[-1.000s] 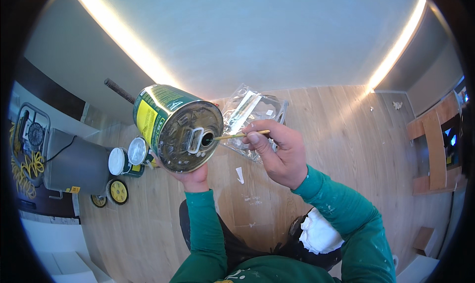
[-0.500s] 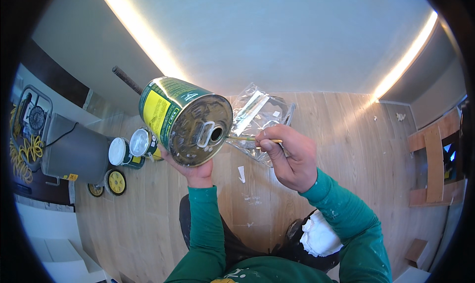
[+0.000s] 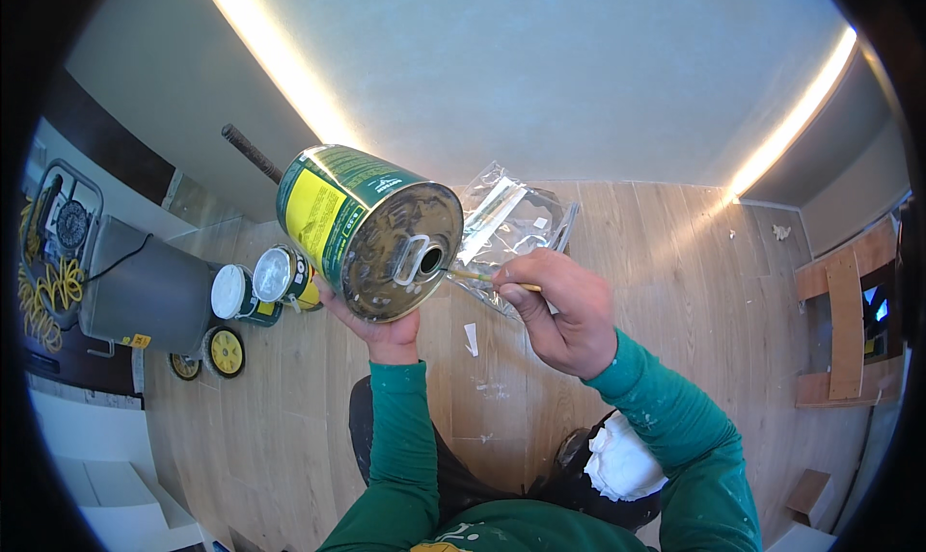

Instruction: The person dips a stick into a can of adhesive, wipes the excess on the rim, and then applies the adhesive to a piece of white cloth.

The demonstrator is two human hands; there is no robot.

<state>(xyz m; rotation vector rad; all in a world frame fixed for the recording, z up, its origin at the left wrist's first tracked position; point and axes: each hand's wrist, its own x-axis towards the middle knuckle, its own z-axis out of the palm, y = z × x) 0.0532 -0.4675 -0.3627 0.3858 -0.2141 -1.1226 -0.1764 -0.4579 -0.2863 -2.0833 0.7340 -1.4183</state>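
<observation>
My left hand (image 3: 388,336) grips a green and yellow metal can (image 3: 323,210) from below. The can is tilted on its side, and its worn, stained lid (image 3: 386,263) faces me. On that lid are a flat metal handle (image 3: 410,260) and a round open spout (image 3: 431,260). Pinched in my right hand (image 3: 569,311) is a thin paintbrush (image 3: 482,278) with a yellowish handle. Its tip is at the rim of the spout; whether it reaches inside is hard to make out. Behind my right hand lies a clear plastic bag (image 3: 521,215) with a white strip in it.
On the left stand two pails (image 3: 275,274) and a grey wheeled machine (image 3: 145,282) with a coiled yellow hose (image 3: 48,301). A dark rod (image 3: 251,154) sticks out behind the can. A white cloth (image 3: 622,460) rests by my right leg. Wooden boards (image 3: 844,321) are at right.
The can has shifted slightly to the right in my left hand's grip. My right hand has tilted the brush a little, its tip staying by the spout.
</observation>
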